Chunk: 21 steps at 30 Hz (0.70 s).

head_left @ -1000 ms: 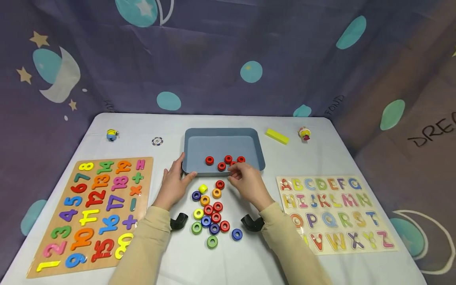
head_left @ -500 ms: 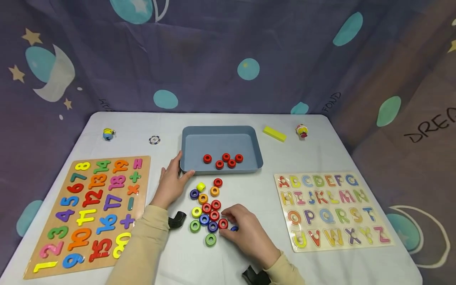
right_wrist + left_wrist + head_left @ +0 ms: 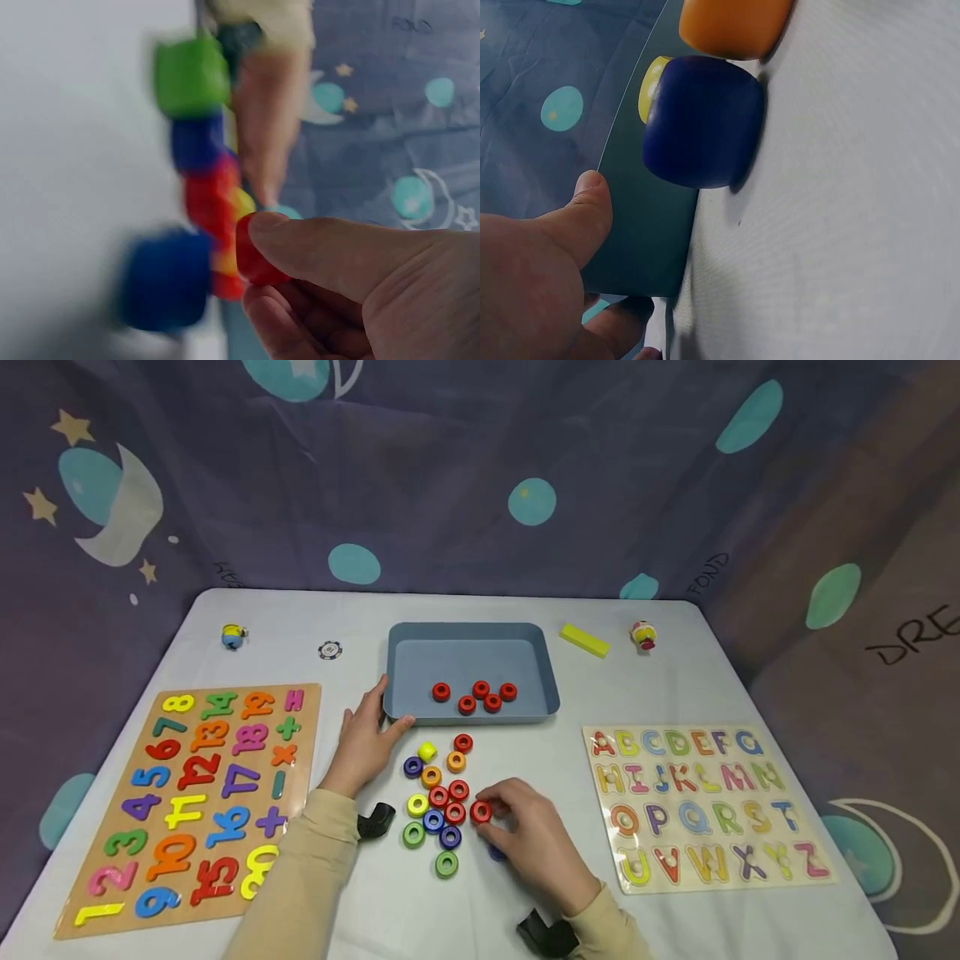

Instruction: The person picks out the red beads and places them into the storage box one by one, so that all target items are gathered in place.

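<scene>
Moved since half a second ago: your right hand (image 3: 534,839) and the red ring (image 3: 259,259) in it, slightly up and right, just off the loose group. Your left hand (image 3: 360,747) hasn't left the lower-left corner of the tray (image 3: 472,653).

Step looks like pulling a red out of the mix. Right thumb and fingers pinch the ring; can't tell how high it is. Left is spread, thumb on the front wall, index on the left wall. Next move likely calls for holding that pinch, clearing neighbours and bringing it up to the tray.

Counts for you, near to far:
- Lower centre: 2 green rings (image 3: 446,873), 4 blue/violet rings (image 3: 450,847), one partly hidden by your right hand.
- Same group: 4 loose red rings (image 3: 454,822) plus the pinched one, 2 yellow rings (image 3: 427,750) (one apparently on its side), 2 orange rings (image 3: 455,770).
- Left: 1 number board (image 3: 310,727). Right: 1 letter board (image 3: 765,837).
- Centre: 1 tray, 5 red rings inside (image 3: 467,711), near half.
- Farther up: 1 chip (image 3: 330,650), 1 yellow block (image 3: 584,641), 2 toy figures (image 3: 233,637), upper left and upper right.
</scene>
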Each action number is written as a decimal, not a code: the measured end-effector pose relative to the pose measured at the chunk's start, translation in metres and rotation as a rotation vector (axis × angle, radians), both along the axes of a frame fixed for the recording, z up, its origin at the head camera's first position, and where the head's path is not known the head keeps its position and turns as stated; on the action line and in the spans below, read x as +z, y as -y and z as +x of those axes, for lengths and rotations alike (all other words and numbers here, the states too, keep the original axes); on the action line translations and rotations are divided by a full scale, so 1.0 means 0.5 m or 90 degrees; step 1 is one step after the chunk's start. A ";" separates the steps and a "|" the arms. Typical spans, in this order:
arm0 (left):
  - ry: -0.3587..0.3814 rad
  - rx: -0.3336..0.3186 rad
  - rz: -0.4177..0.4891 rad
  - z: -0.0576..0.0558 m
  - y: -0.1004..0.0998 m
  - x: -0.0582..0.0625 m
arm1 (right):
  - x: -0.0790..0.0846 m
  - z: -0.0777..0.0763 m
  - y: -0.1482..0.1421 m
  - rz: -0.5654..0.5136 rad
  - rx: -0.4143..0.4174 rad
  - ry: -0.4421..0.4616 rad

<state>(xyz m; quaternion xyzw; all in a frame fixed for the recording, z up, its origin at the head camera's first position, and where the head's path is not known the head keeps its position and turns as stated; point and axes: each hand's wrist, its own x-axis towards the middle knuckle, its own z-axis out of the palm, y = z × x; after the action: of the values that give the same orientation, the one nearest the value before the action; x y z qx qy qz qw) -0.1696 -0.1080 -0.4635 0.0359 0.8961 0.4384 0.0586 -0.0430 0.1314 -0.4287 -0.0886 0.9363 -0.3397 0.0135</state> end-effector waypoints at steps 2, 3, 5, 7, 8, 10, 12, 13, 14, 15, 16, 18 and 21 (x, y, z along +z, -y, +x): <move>-0.003 0.001 -0.005 -0.002 0.003 0.001 | 0.021 -0.031 -0.007 -0.016 -0.021 -0.030; -0.003 0.000 -0.007 -0.003 0.004 0.001 | 0.031 -0.050 -0.010 -0.023 -0.028 -0.043; -0.003 0.000 -0.011 -0.004 0.007 0.001 | 0.048 -0.096 -0.014 -0.033 -0.035 -0.061; -0.001 0.001 -0.014 -0.002 0.009 0.002 | 0.060 -0.148 -0.010 -0.037 -0.036 -0.066; -0.001 0.003 -0.013 -0.002 0.011 0.001 | 0.063 -0.176 -0.006 -0.032 -0.037 -0.059; -0.001 0.006 -0.013 -0.001 0.012 -0.001 | 0.064 -0.229 0.006 -0.029 -0.035 -0.043; -0.003 0.010 -0.014 0.000 0.011 -0.003 | 0.059 -0.275 0.019 -0.019 -0.031 -0.028; -0.004 0.010 -0.013 0.000 0.010 -0.005 | 0.055 -0.294 0.023 -0.008 -0.028 -0.021; -0.004 0.011 -0.014 0.000 0.007 -0.006 | 0.050 -0.311 0.028 0.003 -0.025 -0.016; -0.003 0.010 -0.015 0.000 0.005 -0.006 | 0.045 -0.325 0.030 0.011 -0.021 -0.016; -0.002 0.010 -0.016 0.000 0.002 -0.006 | 0.040 -0.337 0.033 0.021 -0.018 -0.014; 0.000 0.010 -0.016 0.000 -0.002 -0.005 | 0.033 -0.355 0.036 0.038 -0.014 -0.013; 0.000 0.013 -0.017 0.000 -0.006 -0.002 | 0.025 -0.372 0.039 0.043 -0.016 -0.008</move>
<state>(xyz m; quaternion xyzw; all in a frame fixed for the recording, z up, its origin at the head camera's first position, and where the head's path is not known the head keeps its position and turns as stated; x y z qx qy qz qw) -0.1695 -0.1052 -0.4644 0.0262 0.9022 0.4270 0.0548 -0.2289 0.1120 -0.4161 -0.0783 0.9483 -0.3074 0.0060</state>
